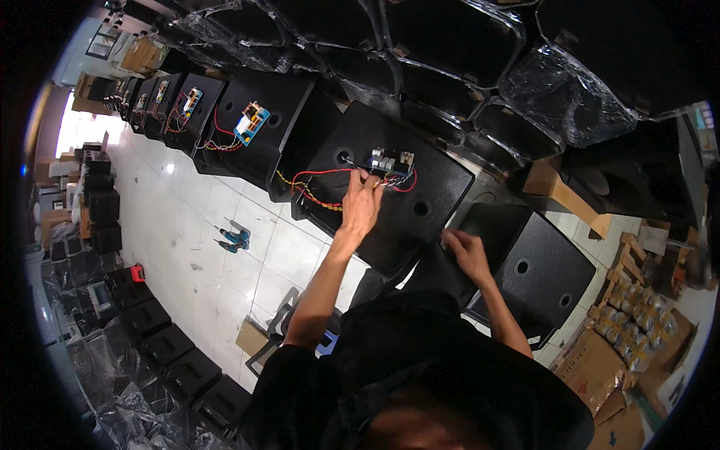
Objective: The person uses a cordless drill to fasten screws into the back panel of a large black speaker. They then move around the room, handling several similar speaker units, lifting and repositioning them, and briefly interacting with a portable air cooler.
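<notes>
A black speaker cabinet (375,217) lies in front of me with round holes in its upper face. On it sits a small circuit board (392,162) with silver and dark parts. Red, yellow and black-white wires (319,196) run from the cabinet's left side to the board. My left hand (362,204) is closed at the board's near edge, fingertips pinched among the wires. A thin pale shaft shows beside its fingertips near a hole; what it grips is unclear. My right hand (468,253) is closed at the cabinet's right edge, its fingertips partly hidden.
A row of similar cabinets with blue boards (251,123) stretches to the far left. Another cabinet (536,274) lies at right. Blue power drills (234,238) rest on the tiled floor (195,217). Wrapped cabinets (450,37) are stacked behind; cartons (589,367) stand at lower right.
</notes>
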Demonstrator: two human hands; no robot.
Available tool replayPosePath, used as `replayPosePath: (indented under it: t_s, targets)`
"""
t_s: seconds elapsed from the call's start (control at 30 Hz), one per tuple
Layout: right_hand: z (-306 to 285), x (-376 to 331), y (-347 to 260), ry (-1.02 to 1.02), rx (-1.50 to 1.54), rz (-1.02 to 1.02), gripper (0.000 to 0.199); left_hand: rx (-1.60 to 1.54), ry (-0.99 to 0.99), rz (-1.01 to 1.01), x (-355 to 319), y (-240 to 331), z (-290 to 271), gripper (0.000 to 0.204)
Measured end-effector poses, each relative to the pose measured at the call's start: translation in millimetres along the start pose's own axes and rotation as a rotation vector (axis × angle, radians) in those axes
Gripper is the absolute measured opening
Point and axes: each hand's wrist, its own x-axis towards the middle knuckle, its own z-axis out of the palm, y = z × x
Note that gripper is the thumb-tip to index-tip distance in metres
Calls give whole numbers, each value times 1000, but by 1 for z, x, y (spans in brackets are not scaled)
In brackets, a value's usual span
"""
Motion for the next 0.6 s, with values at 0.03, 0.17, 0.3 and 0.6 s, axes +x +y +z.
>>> replayPosePath:
  t_s: [0.03,0.17,0.3,0.6]
  targets:
    - [7,25,-6,-43,143,-12,38,8,18,-29,13,22,5,17]
    - [24,83,-72,-112,412,0,49,62,-33,-258,60,70,38,19]
    - [4,95,-93,-22,379,-141,51,-432,-108,-499,86,92,58,16]
    - [-93,112,-76,126,301,-325,53,-1344,-469,-841,121,191,97,23]
